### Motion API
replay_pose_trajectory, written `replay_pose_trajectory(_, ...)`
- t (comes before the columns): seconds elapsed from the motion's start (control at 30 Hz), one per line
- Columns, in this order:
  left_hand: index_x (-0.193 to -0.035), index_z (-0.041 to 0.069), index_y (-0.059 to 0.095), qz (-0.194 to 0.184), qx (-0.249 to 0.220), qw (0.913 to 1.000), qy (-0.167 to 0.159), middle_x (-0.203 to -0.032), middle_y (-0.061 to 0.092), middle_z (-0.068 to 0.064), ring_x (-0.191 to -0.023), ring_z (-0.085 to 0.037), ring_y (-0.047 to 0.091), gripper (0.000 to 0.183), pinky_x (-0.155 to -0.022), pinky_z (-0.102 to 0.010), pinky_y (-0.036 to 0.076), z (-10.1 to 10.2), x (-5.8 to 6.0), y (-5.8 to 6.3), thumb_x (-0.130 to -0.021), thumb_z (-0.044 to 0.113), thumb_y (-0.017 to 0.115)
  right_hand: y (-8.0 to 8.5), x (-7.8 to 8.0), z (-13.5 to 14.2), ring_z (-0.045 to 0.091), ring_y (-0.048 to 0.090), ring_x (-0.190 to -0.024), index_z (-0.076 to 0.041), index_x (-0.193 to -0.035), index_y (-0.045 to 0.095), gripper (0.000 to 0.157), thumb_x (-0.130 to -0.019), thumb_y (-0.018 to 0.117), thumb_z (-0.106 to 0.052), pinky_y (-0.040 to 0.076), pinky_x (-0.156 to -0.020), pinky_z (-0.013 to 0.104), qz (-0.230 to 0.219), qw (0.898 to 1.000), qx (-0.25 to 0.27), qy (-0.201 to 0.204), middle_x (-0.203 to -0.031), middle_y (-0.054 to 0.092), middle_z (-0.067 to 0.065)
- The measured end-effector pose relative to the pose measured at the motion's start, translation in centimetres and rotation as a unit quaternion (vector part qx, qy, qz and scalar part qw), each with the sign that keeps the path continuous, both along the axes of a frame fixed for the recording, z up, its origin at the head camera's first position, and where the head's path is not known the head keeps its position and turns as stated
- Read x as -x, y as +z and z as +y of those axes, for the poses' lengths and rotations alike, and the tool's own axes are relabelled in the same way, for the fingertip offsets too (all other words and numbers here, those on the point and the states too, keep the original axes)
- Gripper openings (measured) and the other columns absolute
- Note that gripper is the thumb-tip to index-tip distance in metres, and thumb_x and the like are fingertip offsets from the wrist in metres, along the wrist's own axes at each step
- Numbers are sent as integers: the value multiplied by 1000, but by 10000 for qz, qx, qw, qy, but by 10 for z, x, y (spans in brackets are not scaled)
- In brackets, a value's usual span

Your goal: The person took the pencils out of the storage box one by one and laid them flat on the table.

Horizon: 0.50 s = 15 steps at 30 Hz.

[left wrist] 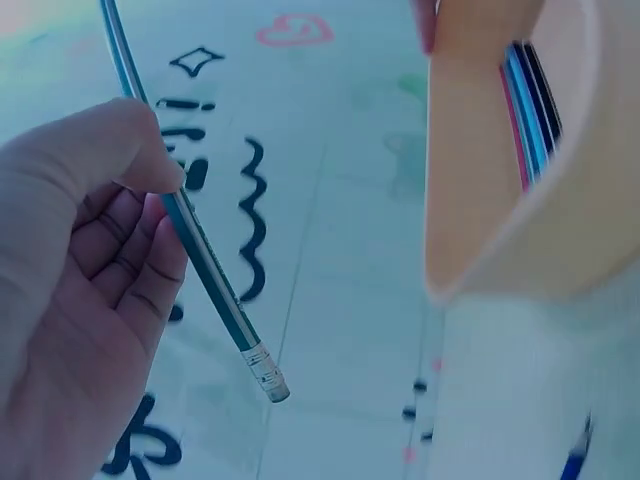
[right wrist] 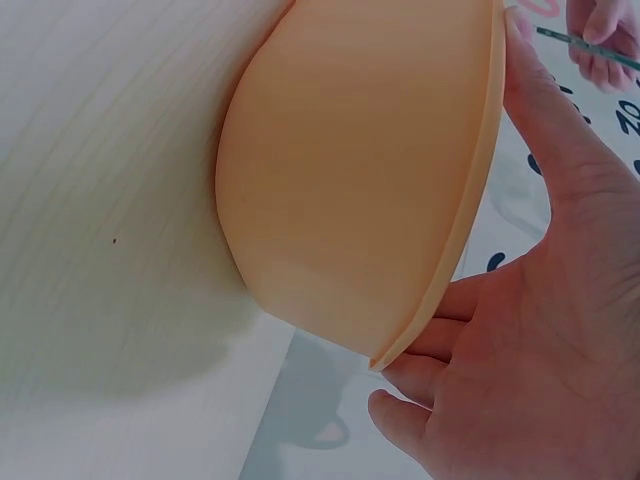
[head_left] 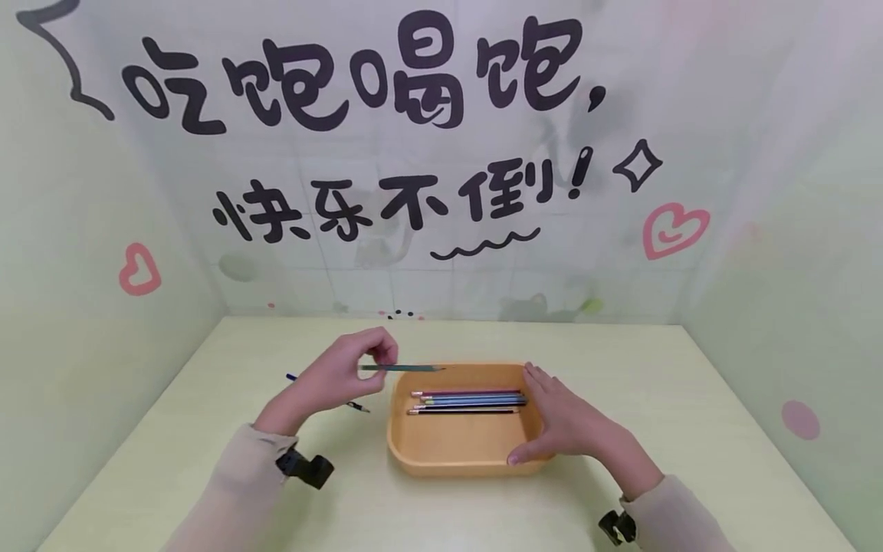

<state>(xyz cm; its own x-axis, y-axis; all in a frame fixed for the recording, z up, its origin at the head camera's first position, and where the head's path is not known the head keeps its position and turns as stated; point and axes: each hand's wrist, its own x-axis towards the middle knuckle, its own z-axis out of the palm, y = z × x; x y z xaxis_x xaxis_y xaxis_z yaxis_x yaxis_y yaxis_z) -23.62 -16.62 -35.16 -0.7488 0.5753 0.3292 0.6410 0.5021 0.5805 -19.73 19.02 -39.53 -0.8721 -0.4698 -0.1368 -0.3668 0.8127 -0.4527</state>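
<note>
My left hand (head_left: 338,372) pinches a green striped pencil (head_left: 414,368) between thumb and fingers, holding it level by the box's far left corner. The pencil's point faces right; its eraser end (left wrist: 268,378) sticks out past the fingers in the left wrist view. My right hand (head_left: 569,418) grips the right end of an orange box (head_left: 455,466), thumb on the near rim and fingers at the far right corner. Inside the box, several pencils (head_left: 476,400) lie side by side along its length, erasers to the left.
A blue pen (head_left: 358,406) lies on the table under my left wrist, which hides its middle. The pale table (head_left: 372,506) is bounded by walls at the back and sides, the back wall (head_left: 441,291) carrying large black lettering. A black strap device (head_left: 306,468) sits on my left wrist.
</note>
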Motion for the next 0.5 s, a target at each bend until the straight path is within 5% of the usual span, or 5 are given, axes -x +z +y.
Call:
replay_pose_trajectory(0.3,-89,16,55,243,948,9920,793,-88,58,7,-84,-14,58,30,-77,-27,53,-74,1,-20,-78,-10,64,0,3,0,45,13,-152,11,-154,15,132,-68,80,-66,17,-122,60,156,9998,-149,45,-164,12,27)
replay_pose_trajectory(0.5,-88,15,55,-44,1587,9814,1076,-88,57,6,-81,-12,55,29,-74,-32,52,-110,-2,-46,-78,-10,64,-3,3,0,45,13,-152,10,-154,15,132,-68,79,-66,18,-121,60,100,9998,-141,53,-164,12,27)
